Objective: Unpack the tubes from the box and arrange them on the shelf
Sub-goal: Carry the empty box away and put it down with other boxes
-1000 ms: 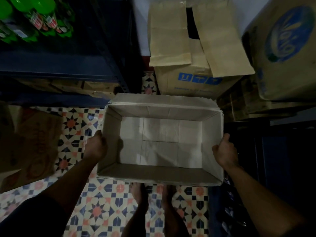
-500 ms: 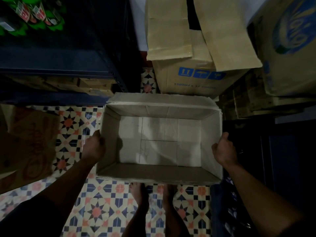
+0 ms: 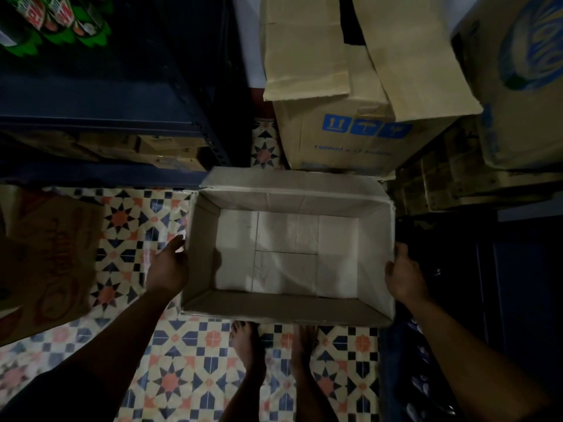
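An open cardboard box (image 3: pixel 292 202) hangs in front of me above my bare feet. Its inside is empty and pale, and no tubes show in it. My right hand (image 3: pixel 403 278) grips the box's right wall, thumb over the rim. Just outside the left wall is my left hand (image 3: pixel 170 269), fingers spread and straight, with the fingertips at the wall's edge. A dark blue shelf (image 3: pixel 91 99) stands at the upper left.
Green bottles (image 3: pixel 58 22) stand on the shelf's top left. A tall carton with blue symbols (image 3: pixel 350 132) stands just beyond the box, another carton with a blue logo (image 3: pixel 524 71) at the right, and a brown carton (image 3: pixel 45 263) at the left. The floor (image 3: pixel 182 376) is patterned tile.
My left hand has loosened from the box's left wall and its fingers have straightened. The right hand and the box have hardly moved.
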Tool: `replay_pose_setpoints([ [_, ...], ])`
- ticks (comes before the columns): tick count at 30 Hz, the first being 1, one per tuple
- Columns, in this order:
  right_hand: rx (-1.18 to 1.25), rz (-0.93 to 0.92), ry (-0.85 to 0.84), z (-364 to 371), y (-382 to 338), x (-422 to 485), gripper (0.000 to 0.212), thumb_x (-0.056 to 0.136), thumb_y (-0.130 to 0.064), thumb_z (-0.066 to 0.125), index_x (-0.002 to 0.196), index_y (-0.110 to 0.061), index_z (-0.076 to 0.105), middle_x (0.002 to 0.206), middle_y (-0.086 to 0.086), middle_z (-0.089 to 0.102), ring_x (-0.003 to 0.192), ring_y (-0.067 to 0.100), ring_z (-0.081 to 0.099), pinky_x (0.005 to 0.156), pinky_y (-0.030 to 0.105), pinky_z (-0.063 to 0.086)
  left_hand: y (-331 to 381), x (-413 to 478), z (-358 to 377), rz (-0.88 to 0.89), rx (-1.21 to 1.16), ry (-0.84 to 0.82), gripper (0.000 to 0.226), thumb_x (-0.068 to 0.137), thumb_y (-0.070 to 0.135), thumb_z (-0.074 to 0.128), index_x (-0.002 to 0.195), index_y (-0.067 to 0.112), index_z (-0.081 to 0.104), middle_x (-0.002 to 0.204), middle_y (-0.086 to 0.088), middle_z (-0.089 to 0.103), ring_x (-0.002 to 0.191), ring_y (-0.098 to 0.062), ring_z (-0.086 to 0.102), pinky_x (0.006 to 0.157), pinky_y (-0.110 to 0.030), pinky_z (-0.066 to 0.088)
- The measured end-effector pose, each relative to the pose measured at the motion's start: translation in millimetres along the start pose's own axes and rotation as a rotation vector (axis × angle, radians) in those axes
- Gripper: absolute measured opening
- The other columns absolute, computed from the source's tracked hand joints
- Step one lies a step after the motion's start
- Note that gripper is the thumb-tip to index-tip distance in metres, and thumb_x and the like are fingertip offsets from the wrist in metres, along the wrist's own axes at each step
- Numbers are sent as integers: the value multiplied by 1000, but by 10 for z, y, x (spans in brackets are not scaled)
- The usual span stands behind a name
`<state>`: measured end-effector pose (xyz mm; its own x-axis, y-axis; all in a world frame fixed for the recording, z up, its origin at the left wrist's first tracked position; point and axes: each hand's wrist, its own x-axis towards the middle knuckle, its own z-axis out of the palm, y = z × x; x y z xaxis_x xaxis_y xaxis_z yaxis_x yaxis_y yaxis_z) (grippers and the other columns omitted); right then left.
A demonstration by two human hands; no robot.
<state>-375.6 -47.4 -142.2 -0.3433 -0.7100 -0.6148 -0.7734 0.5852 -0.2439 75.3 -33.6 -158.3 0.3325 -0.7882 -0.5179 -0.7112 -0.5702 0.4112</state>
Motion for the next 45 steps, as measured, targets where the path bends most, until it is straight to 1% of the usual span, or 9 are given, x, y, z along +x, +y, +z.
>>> replay_pose_setpoints([
  [9,206,34,-30,22,-25,-171,45,103,-18,43,147,-21,34,133,16,56,115,36,57,93,42,46,-117,-19,133,-286,-167,43,50,101,48,26,129,15,50,123,-21,56,107,-34,55,90,-48,46],
  [14,696,495,-25,662,918,115,116,56,-102,29,148,-31,36,148,10,46,131,35,46,110,54,35,-248,-166,140,-685,-760,-121,48,99,51,34,133,17,41,125,-15,50,109,-35,52,92,-55,46],
  [18,1003,735,-135,481,573,-505,57,97,-57,44,112,-4,58,79,14,54,65,26,48,63,33,40,-312,-248,69,-892,-1028,-33,39,95,30,56,128,11,48,109,-13,54,108,-29,57,90,-42,53],
  [20,1108,765,-146,463,555,-623,33,101,-36,47,92,-6,58,77,10,54,65,22,48,58,34,39,-418,-268,30,-897,-1134,23,21,93,23,60,108,9,56,97,-9,59,89,-18,61,70,-27,58],
  [27,1461,658,196,474,644,-870,12,94,-5,58,94,-17,57,101,2,60,88,10,58,60,21,54,-298,-839,75,-526,-915,532,49,86,15,68,130,13,48,124,-5,59,111,-21,59,91,-40,51],
  [32,1130,381,443,631,483,-1059,28,87,1,67,107,-18,63,110,5,65,115,32,58,94,34,53,-348,-1244,272,4,-196,382,35,99,20,44,131,8,47,123,-19,49,111,-30,50,89,-41,44],
  [35,662,163,390,788,500,-1164,41,90,2,62,131,2,55,126,24,56,118,39,55,100,39,41,-407,-1293,345,236,26,198,48,92,22,37,139,20,49,131,-14,37,117,-31,41,96,-44,42],
  [39,482,-32,218,835,531,-1192,50,94,9,47,137,-14,56,141,16,40,127,27,44,112,36,32,-460,-1194,333,55,92,74,49,98,12,40,137,40,48,142,-19,23,125,-44,33,98,-60,42],
  [45,533,-38,-110,695,473,-1076,62,101,-3,38,147,-43,32,159,-6,26,142,13,29,118,37,27,-432,-994,147,82,13,-132,53,99,37,28,151,32,19,78,5,50,51,-32,54,48,-43,50],
])
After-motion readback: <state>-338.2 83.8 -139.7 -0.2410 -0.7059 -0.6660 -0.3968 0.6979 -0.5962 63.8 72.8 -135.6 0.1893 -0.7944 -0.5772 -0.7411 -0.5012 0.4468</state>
